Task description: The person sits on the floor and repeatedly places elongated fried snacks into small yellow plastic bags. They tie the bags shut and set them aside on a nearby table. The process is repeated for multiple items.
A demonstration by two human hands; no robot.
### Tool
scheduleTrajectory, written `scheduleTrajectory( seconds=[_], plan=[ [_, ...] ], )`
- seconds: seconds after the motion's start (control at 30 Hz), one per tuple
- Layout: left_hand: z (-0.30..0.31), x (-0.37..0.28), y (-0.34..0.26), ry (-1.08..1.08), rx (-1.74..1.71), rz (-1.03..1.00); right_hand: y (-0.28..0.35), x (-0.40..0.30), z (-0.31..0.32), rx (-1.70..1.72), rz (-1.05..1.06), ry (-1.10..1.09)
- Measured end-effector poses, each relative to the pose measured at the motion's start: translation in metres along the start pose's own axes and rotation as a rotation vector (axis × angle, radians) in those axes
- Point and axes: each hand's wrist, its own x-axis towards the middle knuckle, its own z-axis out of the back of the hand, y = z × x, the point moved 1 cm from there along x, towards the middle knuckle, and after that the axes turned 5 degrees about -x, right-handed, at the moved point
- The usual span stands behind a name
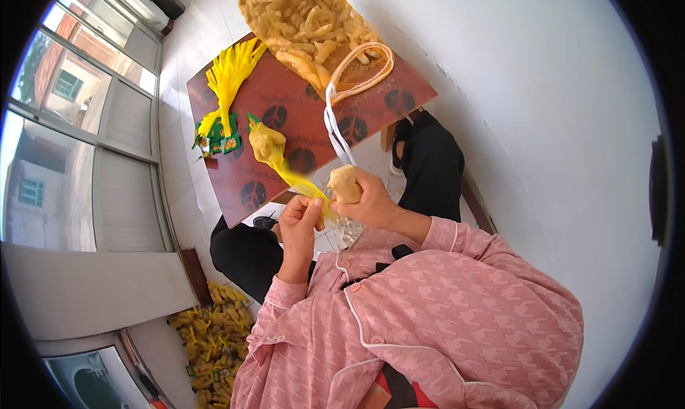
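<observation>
My left hand (303, 215) pinches the open end of a yellow mesh net bag (305, 187) between thumb and fingers. My right hand (369, 197) grips a piece of ginger root (344, 184), and its fingers also touch the edge of the net beside my left hand. The bag stretches up onto the red-brown board table (241, 181), where ginger (266, 142) fills its far end, with a green tag at the tip. White and orange strap loops (338, 125) hang over the near table edge, just beyond my right hand.
A large mesh sack of ginger (299, 18) lies at the table's far side. Flat yellow net bags (230, 77) with green tags (220, 136) lie at its left. Many filled nets (217, 345) are piled on the floor at lower left. A white wall (535, 115) stands at right.
</observation>
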Motion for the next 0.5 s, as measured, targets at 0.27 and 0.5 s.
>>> scheduleTrajectory(
  seconds=[0.27, 0.5],
  plan=[
    [0.0, -0.001, -0.005, -0.109, -0.017, -0.065, -0.011, 0.012, 0.013, 0.019, -0.02, -0.027],
    [0.011, 0.008, 0.009, -0.071, 0.04, -0.122, -0.008, 0.006, 0.004, 0.032, -0.013, -0.029]
  ],
)
